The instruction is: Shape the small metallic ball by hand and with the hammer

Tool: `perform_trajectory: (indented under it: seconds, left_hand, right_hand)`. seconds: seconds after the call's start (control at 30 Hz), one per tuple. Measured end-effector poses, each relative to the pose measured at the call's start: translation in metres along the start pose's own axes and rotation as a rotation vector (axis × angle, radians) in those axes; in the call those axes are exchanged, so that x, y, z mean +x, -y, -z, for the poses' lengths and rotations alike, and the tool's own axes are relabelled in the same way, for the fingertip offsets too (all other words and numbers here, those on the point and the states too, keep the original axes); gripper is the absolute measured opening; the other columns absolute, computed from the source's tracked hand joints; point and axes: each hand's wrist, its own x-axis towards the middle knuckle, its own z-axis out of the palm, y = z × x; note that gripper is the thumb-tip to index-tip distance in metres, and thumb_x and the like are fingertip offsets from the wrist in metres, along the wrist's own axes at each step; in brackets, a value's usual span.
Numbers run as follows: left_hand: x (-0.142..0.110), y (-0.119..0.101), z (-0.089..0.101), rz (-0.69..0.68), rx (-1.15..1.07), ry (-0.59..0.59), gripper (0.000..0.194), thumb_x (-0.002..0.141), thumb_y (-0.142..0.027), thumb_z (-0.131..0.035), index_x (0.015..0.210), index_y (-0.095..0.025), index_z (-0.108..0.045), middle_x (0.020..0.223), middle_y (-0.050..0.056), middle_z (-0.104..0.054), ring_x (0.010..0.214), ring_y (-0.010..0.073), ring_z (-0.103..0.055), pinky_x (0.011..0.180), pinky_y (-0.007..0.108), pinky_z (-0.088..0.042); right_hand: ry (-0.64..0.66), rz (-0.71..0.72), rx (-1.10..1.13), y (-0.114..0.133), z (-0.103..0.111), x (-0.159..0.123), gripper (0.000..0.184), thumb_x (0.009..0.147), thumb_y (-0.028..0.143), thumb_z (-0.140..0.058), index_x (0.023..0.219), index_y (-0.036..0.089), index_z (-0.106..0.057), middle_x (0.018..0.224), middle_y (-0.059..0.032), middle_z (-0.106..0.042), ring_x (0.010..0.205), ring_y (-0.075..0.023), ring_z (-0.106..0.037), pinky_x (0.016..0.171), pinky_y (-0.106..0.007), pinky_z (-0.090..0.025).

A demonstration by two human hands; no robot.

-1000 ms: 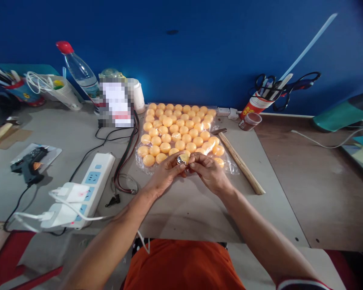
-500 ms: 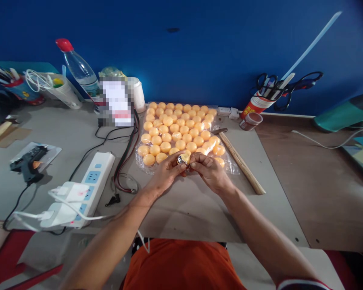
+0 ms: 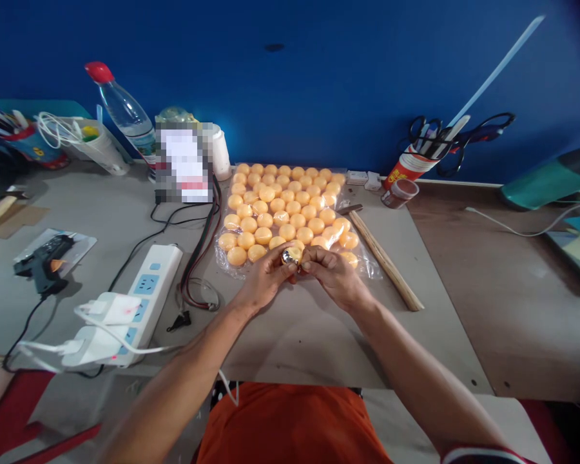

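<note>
My left hand (image 3: pixel 269 278) is closed around a small shiny silver ball (image 3: pixel 290 256), thumb in front, with a yellowish reflection on its top. At the ball's right side, my right hand (image 3: pixel 329 269) makes a pinch with thumb and forefinger. Whatever lies between those right fingertips is too small or hidden to name. Just beyond both hands a clear plastic bag of orange balls (image 3: pixel 280 206) lies flat on the table. To its right rests a hammer (image 3: pixel 385 261) with a wooden handle.
On the left are a white power strip (image 3: pixel 151 277) with chargers, a black glue gun (image 3: pixel 46 263) and loose cables (image 3: pixel 191 274). Further back stand a bottle (image 3: pixel 125 116) and a pixelated phone (image 3: pixel 184 161). A cup of scissors (image 3: pixel 408 166) and a small brown pot (image 3: pixel 400 193) stand back right.
Both hands stay in nearly the same place, holding the same pose at the ball. The whole view has shifted very slightly.
</note>
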Motion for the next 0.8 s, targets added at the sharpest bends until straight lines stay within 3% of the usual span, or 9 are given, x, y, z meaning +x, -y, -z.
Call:
perform_trajectory:
  seconds: [0.4,0.8]
  left_hand:
    - [-0.0007,0.0009,-0.0023,-0.006,-0.032,-0.007,0.06,0.076,-0.05,-0.076,0.123,-0.016,-0.061,0.091,0.005,-0.068,0.073,0.0152,-0.062,0.065,0.027,-0.053]
    - [-0.003,0.0063,-0.0004,-0.017,0.074,-0.017,0.064,0.081,-0.054,-0.071,0.128,-0.015,-0.054,0.079,0.001,-0.064,0.066,0.0149,-0.061,0.066,0.029,-0.053]
  right_hand:
    - [0.036,0.005,0.055,-0.0008,0.0017,0.0011,0.034,0.073,0.047,-0.081,0.073,0.019,-0.061,0.069,0.0001,-0.06,0.065,-0.0153,-0.056,0.068,-0.033,-0.048]
    - [0.021,0.037,-0.034,0.002,-0.0025,0.0007,0.028,0.077,0.036,-0.074,0.066,0.019,-0.054,0.067,0.0017,-0.056,0.063,-0.0146,-0.058,0.067,-0.034,-0.05]
